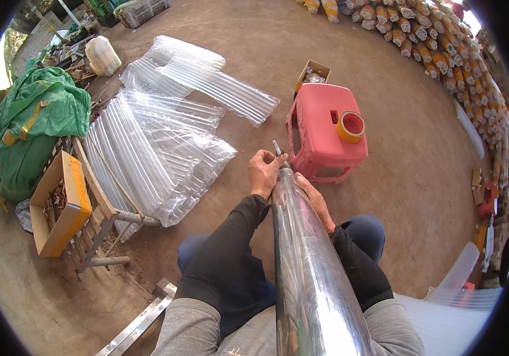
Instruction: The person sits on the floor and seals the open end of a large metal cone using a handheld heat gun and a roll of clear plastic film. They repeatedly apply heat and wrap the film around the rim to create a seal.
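A long, shiny silver tube [311,261] runs from my body away to the middle of the view and looks narrower at its far end. At that end, my left hand [264,172] is closed in a pinch on the narrow tip, where a small pale piece [276,147] sticks up. What else the fingertips hold is hidden. My right hand [317,199] grips the tube's right side just below, its far fingers partly out of sight. Beyond my hands stands a red plastic stool [325,107] with a yellow tape roll [351,127] on it.
Clear ribbed plastic sleeves [142,154] lie on the floor at left. Nearer stands a rack [103,231] with a cardboard box [64,204], beside a green sack [38,124]. An open carton [314,74] sits behind the stool. Orange-banded bundles [438,53] are stacked far right.
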### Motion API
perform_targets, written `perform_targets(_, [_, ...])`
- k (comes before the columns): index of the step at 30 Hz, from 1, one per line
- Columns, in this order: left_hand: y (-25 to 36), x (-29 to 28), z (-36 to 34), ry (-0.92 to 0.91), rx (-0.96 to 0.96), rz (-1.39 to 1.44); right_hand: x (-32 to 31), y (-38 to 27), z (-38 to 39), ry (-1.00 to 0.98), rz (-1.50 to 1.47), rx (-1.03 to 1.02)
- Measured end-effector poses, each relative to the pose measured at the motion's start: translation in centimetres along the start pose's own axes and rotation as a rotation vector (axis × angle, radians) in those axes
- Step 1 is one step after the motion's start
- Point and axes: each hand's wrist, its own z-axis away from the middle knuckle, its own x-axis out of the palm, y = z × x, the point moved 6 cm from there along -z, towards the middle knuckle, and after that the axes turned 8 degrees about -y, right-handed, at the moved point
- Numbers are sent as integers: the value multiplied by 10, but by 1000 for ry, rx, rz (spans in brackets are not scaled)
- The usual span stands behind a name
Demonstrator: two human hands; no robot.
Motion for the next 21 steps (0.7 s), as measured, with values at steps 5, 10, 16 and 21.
perform_targets(5, [-1,1,0,-6,-10,3,-11,4,-4,-85,0,32])
perform_targets(10, [-3,1,-1,-8,-18,7,-10,5,-5,-108,-12,28])
perform_targets(16, [-1,1,0,-4,2,20,-12,5,-6,-105,9,8])
perform_targets(21, [-3,2,-1,-4,7,16,-10,3,-4,-87,26,18])
